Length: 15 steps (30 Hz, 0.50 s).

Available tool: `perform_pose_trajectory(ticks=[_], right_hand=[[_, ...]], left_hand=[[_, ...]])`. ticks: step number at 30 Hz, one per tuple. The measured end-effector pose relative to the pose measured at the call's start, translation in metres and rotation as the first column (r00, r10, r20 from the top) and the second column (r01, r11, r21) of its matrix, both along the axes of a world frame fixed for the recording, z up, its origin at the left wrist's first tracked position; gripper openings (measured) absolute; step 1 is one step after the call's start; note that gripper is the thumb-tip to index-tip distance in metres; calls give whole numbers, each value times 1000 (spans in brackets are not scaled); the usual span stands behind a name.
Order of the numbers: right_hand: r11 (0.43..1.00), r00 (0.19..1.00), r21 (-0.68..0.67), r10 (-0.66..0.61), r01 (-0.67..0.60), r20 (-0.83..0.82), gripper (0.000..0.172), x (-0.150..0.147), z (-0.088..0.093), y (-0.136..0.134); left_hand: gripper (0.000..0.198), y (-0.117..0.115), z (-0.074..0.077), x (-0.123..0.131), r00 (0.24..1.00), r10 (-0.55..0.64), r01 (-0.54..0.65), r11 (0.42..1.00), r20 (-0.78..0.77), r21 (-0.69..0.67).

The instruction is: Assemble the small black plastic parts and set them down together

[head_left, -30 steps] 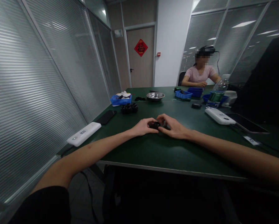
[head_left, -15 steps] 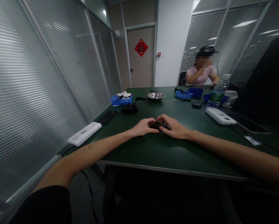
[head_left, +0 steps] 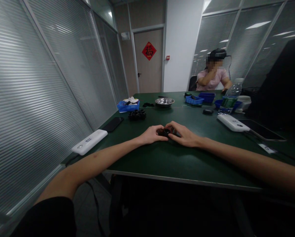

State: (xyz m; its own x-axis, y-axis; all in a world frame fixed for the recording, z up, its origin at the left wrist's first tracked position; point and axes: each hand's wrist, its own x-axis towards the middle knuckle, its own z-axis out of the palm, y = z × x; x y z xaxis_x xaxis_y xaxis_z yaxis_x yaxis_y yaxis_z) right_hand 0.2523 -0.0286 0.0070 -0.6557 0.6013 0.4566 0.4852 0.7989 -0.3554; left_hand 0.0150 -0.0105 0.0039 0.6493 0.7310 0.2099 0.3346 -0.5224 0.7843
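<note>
Both of my hands meet at the middle of the green table (head_left: 147,161), around a small black round part (head_left: 166,132) with a ring-like top. My left hand (head_left: 152,134) curls about its left side, thumb toward me. From the right, my right hand (head_left: 181,134) grips it between thumb and fingers. The fingers cover much of the part, so its exact kind does not show. Farther off to the left stands a cluster of similar-looking glossy black parts (head_left: 137,115).
A metal bowl (head_left: 164,102), a filled blue basket (head_left: 128,106) and another blue basket (head_left: 194,100) stand farther back. White power banks (head_left: 89,141) lie on both sides, near a phone (head_left: 113,124) and a tablet (head_left: 263,130). A bottle (head_left: 230,98) stands right; a person (head_left: 212,77) sits across.
</note>
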Motion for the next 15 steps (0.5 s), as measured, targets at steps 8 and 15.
perform_pose_trajectory(ticks=[8, 15], right_hand=[[998, 999, 15, 53, -53, 8, 32, 1, 1, 0], [995, 995, 19, 96, -96, -14, 34, 1, 4, -1]], left_hand=[[56, 1, -1, 1, 1000, 0, 1, 1000, 29, -18], [54, 0, -2, 0, 1000, -6, 5, 999, 19, 40]])
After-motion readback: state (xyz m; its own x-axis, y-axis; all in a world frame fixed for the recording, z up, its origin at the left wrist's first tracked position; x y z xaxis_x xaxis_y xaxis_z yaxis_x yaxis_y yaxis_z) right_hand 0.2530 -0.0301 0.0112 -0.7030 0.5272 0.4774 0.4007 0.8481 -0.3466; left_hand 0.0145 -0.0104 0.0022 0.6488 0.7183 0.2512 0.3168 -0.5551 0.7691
